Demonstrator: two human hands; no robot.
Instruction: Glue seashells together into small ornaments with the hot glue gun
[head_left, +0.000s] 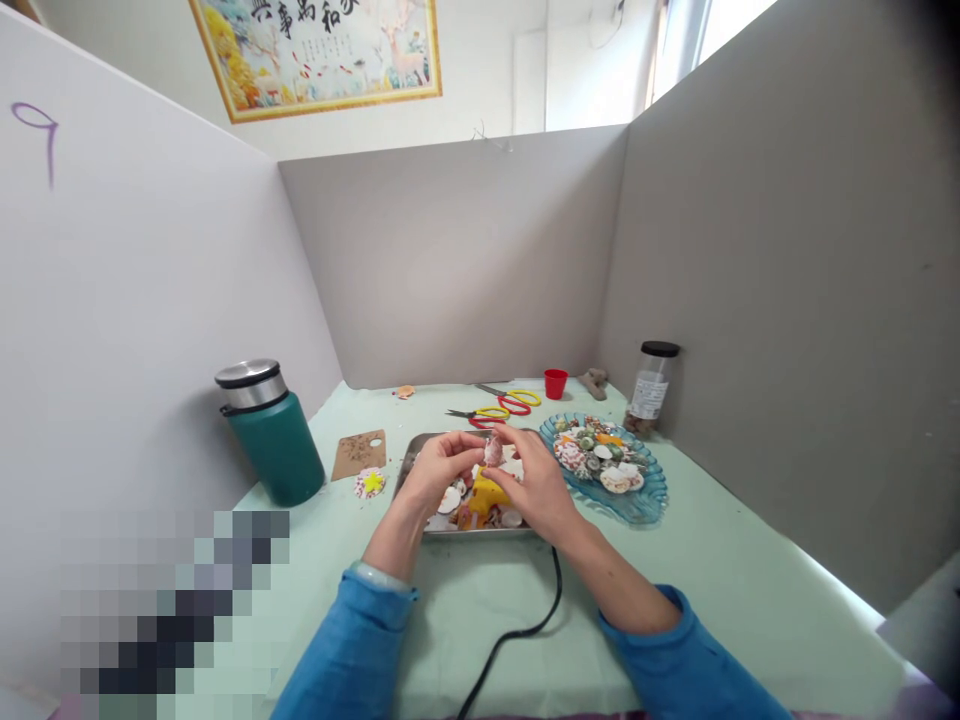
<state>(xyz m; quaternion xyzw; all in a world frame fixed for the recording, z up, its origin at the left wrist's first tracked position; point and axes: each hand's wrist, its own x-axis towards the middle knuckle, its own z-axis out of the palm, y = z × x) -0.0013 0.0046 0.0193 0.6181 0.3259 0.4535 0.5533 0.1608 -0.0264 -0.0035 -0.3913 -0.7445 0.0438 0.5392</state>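
Observation:
A small pinkish-white seashell point(493, 450) is held up between both hands, above a metal tray point(480, 534). My left hand point(442, 465) is closed, its thumb and fingertips pinching the shell's left side. From the right, my right hand point(540, 485) grips the same shell between thumb and fingers. Below them in the tray lie several loose shells point(450, 500) and a yellow tool point(487, 492) that looks like a glue gun, partly covered by my right hand. A black cord point(525, 632) runs from the tray toward the front edge.
Right of the tray sits a blue glass dish point(651, 505) full of shells; behind it stands a black-lidded jar point(651, 388). Two pairs of scissors point(491, 413) and a red cup point(556, 384) are at the back. A green bottle point(274, 440) and a brown card point(358, 455) are left.

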